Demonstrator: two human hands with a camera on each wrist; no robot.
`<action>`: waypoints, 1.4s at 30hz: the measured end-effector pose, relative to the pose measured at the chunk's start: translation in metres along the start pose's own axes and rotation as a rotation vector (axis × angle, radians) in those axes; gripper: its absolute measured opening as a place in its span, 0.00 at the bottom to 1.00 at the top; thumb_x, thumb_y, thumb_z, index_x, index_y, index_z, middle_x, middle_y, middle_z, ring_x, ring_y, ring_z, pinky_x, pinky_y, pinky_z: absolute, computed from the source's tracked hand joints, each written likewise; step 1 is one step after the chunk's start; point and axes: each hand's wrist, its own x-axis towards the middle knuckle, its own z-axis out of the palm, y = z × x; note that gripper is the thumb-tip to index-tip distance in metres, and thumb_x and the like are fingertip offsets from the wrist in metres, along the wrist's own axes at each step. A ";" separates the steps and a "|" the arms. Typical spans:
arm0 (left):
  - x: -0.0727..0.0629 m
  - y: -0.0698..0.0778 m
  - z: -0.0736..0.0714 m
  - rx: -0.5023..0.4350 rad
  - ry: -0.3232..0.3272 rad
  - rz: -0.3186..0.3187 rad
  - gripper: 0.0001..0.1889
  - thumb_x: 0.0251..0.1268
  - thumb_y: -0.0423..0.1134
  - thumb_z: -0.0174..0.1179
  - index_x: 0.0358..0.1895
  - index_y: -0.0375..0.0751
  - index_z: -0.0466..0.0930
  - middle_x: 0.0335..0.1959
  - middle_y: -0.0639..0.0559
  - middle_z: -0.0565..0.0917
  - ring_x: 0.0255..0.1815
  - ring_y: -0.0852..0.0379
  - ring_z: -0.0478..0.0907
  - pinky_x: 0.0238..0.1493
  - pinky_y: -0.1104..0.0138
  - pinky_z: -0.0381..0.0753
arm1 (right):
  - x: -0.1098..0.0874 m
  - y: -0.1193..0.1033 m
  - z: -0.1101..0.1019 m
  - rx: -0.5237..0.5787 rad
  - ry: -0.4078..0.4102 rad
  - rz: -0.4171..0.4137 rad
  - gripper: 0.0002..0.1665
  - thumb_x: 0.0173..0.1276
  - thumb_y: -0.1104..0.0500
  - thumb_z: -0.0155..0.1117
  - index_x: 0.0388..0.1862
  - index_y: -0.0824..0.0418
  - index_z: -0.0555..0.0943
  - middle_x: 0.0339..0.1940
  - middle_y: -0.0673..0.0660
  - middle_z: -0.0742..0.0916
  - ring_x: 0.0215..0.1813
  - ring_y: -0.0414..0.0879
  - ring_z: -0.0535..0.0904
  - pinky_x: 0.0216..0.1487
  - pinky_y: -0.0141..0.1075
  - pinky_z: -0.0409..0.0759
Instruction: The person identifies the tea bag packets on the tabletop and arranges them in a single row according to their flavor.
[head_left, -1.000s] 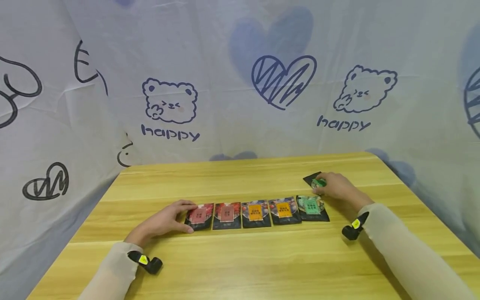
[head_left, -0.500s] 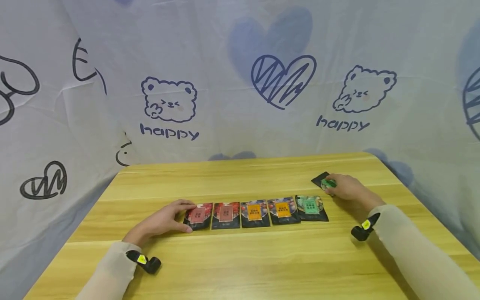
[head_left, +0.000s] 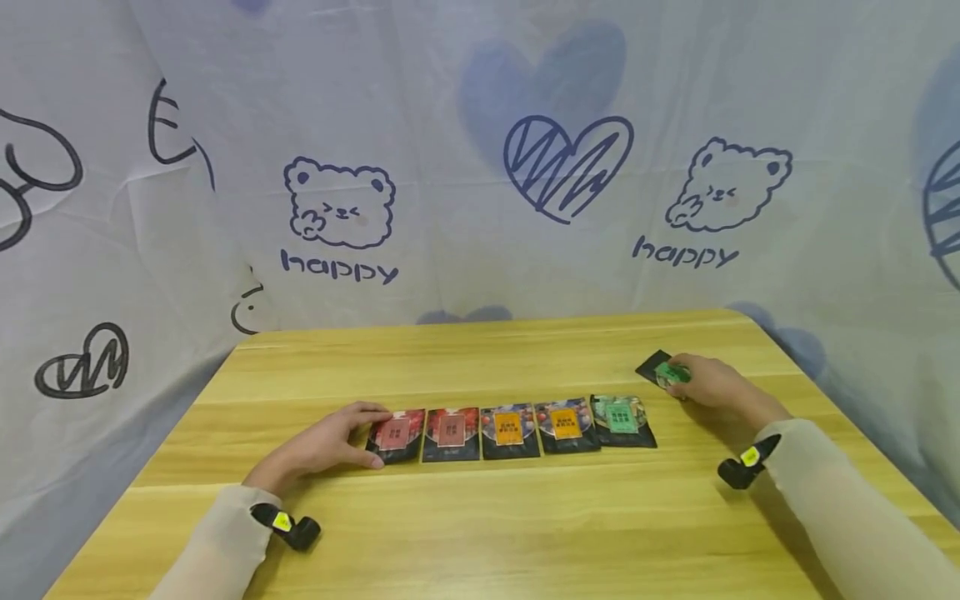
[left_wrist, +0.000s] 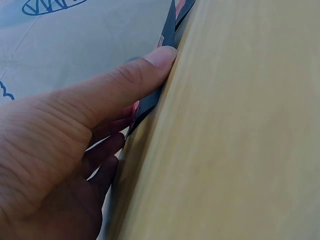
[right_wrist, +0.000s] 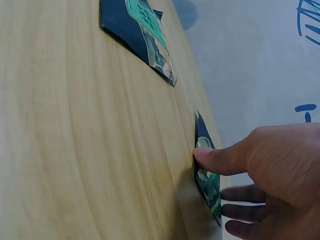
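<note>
Five flat black packets lie in a row: two with red labels, two with orange, one with green. My left hand rests at the left end, its thumb and forefinger touching the edges of the outermost red-labelled packet. In the left wrist view the thumb lies straight along this packet. Behind and right of the row, my right hand pinches a second green-labelled packet by its near right part. That packet lies turned at an angle, apart from the flat green-labelled packet ending the row.
The wooden table reaches back to a pale cloth printed with bears and hearts. Between the hands lie the other red-labelled packet and the two orange-labelled packets, one beside the other.
My right hand has moved to the right with the green-labelled packet, away from the row. The left hand and the row of packets have stayed in place.
</note>
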 end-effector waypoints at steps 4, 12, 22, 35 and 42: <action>0.000 -0.002 0.001 -0.010 0.001 -0.007 0.41 0.53 0.51 0.73 0.69 0.38 0.70 0.71 0.39 0.64 0.71 0.35 0.57 0.69 0.40 0.55 | -0.003 0.004 0.000 -0.003 0.008 -0.023 0.32 0.68 0.58 0.64 0.64 0.75 0.69 0.57 0.78 0.77 0.57 0.74 0.73 0.56 0.64 0.70; 0.000 -0.004 0.002 -0.002 0.006 -0.016 0.41 0.53 0.52 0.73 0.69 0.40 0.70 0.71 0.40 0.64 0.72 0.35 0.57 0.69 0.40 0.55 | -0.006 0.005 0.005 -0.039 0.066 0.022 0.31 0.68 0.58 0.63 0.64 0.75 0.69 0.52 0.78 0.79 0.52 0.74 0.75 0.52 0.64 0.72; -0.005 -0.005 0.003 0.011 -0.003 -0.043 0.43 0.51 0.55 0.73 0.71 0.40 0.68 0.72 0.38 0.62 0.72 0.32 0.55 0.68 0.37 0.52 | 0.004 -0.001 0.023 -0.025 0.093 0.138 0.47 0.72 0.40 0.57 0.68 0.80 0.62 0.60 0.82 0.72 0.61 0.80 0.62 0.61 0.66 0.62; 0.003 0.001 -0.001 0.007 0.003 -0.021 0.42 0.52 0.55 0.73 0.70 0.41 0.69 0.71 0.39 0.63 0.71 0.33 0.57 0.68 0.39 0.56 | -0.005 -0.006 0.002 0.044 0.012 0.064 0.35 0.75 0.45 0.55 0.63 0.75 0.72 0.57 0.75 0.78 0.59 0.74 0.71 0.59 0.64 0.67; 0.001 0.000 0.000 0.013 0.002 -0.015 0.42 0.53 0.53 0.73 0.70 0.39 0.69 0.71 0.38 0.63 0.71 0.33 0.57 0.68 0.39 0.55 | -0.002 -0.008 0.009 0.034 0.058 0.107 0.32 0.72 0.42 0.58 0.46 0.73 0.78 0.37 0.65 0.83 0.38 0.58 0.79 0.41 0.53 0.76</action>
